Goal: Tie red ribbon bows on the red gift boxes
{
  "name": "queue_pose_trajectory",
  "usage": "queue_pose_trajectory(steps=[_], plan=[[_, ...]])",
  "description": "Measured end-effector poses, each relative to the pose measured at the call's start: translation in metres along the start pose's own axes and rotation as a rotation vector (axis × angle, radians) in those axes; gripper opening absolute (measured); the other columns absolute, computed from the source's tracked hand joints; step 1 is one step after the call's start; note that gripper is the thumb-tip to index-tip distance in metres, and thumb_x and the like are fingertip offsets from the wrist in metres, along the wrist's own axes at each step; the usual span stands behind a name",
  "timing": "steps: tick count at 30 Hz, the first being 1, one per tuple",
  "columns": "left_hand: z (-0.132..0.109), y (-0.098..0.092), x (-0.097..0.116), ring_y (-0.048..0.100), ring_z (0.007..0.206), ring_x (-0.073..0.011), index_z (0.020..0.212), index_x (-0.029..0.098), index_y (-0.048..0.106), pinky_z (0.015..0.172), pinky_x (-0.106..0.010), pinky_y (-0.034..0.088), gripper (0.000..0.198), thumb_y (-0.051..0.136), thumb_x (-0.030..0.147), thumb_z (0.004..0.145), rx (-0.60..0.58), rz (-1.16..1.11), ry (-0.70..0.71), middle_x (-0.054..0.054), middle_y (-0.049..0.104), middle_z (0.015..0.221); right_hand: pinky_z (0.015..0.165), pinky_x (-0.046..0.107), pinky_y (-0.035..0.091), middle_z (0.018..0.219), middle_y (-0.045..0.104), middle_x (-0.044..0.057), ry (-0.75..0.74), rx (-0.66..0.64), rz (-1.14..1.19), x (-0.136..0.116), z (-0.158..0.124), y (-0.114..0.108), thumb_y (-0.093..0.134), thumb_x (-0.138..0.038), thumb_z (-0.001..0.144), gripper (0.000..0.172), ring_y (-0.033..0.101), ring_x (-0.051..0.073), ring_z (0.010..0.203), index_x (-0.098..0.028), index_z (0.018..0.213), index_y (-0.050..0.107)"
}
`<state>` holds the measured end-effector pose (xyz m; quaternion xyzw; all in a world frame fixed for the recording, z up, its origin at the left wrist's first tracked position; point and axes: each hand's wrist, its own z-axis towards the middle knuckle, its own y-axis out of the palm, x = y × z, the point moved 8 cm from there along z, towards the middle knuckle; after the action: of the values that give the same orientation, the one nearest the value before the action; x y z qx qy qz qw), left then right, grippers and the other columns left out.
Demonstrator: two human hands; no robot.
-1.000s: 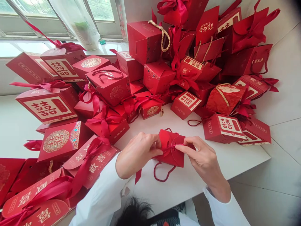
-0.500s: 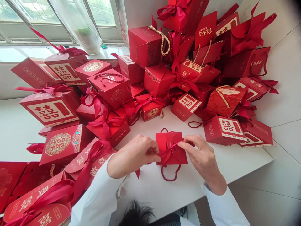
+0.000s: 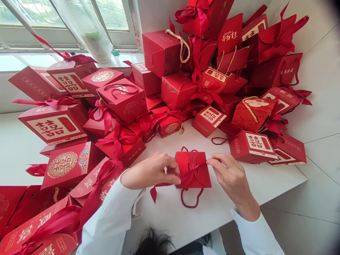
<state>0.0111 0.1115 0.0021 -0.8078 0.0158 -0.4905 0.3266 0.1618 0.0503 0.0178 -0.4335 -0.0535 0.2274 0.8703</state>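
Note:
A small red gift box (image 3: 192, 179) with overlapping curved flaps sits on the white table in front of me. Dark red cord handles (image 3: 191, 206) stick out on its near and far sides. Across its top runs a crimson ribbon (image 3: 195, 168), threaded through slots and crossed at the middle. My left hand (image 3: 156, 171), at the box's left edge, pinches one side of the ribbon, and its loose tail lies on the table below. On the right, my right hand (image 3: 231, 177) pinches the other ribbon end between thumb and fingertips, just off the box's edge.
Red gift boxes with ribbons and cords are heaped along the back, such as one with a gold rope (image 3: 163, 53). More lie at the left, including a box with a gold medallion (image 3: 65, 164). A window (image 3: 111, 16) stands behind; the white table's (image 3: 276, 177) edge slants at right.
My right hand has drawn slightly right, away from the box, with the ribbon end. The ribbon's left tail now shows more beneath my left hand. The view has shifted slightly.

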Motion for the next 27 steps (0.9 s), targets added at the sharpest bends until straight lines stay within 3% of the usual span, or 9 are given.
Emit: queue_pose_trajectory(steps=[5, 10, 15, 21, 27], plan=[[0.002, -0.004, 0.018, 0.055, 0.079, -0.0108, 0.069, 0.016, 0.066, 0.075, -0.020, 0.040, 0.017, 0.071, 0.030, 0.077, 0.044, -0.069, 0.192, 0.000, 0.063, 0.087, 0.069, 0.028, 0.045, 0.082, 0.059, 0.006, 0.035, -0.033, 0.036, 0.001, -0.001, 0.005, 0.045, 0.007, 0.084, 0.028, 0.055, 0.017, 0.076, -0.017, 0.085, 0.059], [0.009, 0.000, 0.033, 0.058, 0.094, -0.0146, 0.071, 0.017, 0.069, 0.095, -0.028, 0.037, 0.011, 0.075, 0.026, 0.073, 0.079, -0.130, 0.328, -0.003, 0.068, 0.106, 0.070, 0.028, 0.046, 0.083, 0.059, 0.006, 0.061, -0.070, 0.041, 0.002, 0.000, 0.009, 0.041, 0.005, 0.086, 0.029, 0.055, 0.018, 0.077, -0.017, 0.086, 0.060], [0.018, 0.003, 0.030, 0.060, 0.082, -0.0140, 0.082, 0.017, 0.072, 0.081, -0.025, 0.045, 0.007, 0.068, 0.023, 0.080, 0.187, -0.166, 0.278, -0.004, 0.072, 0.088, 0.071, 0.030, 0.046, 0.085, 0.059, 0.007, 0.088, -0.097, 0.077, 0.004, -0.001, 0.012, 0.038, 0.002, 0.087, 0.029, 0.056, 0.018, 0.078, -0.019, 0.090, 0.058], [0.025, 0.001, 0.015, 0.062, 0.071, -0.0130, 0.075, 0.018, 0.075, 0.075, -0.023, 0.048, 0.004, 0.072, 0.021, 0.075, 0.436, -0.295, 0.241, -0.002, 0.073, 0.076, 0.074, 0.032, 0.047, 0.087, 0.061, 0.006, 0.110, -0.120, 0.120, 0.006, -0.002, 0.015, 0.038, 0.000, 0.089, 0.027, 0.057, 0.019, 0.080, -0.020, 0.092, 0.056], [0.026, 0.001, 0.011, 0.064, 0.071, -0.0140, 0.086, 0.019, 0.077, 0.074, -0.024, 0.050, 0.012, 0.072, 0.017, 0.075, 0.434, -0.302, 0.294, -0.004, 0.074, 0.078, 0.073, 0.031, 0.046, 0.085, 0.060, 0.005, 0.112, -0.105, 0.136, 0.007, -0.002, 0.009, 0.042, -0.002, 0.090, 0.023, 0.056, 0.018, 0.078, -0.020, 0.092, 0.055]])
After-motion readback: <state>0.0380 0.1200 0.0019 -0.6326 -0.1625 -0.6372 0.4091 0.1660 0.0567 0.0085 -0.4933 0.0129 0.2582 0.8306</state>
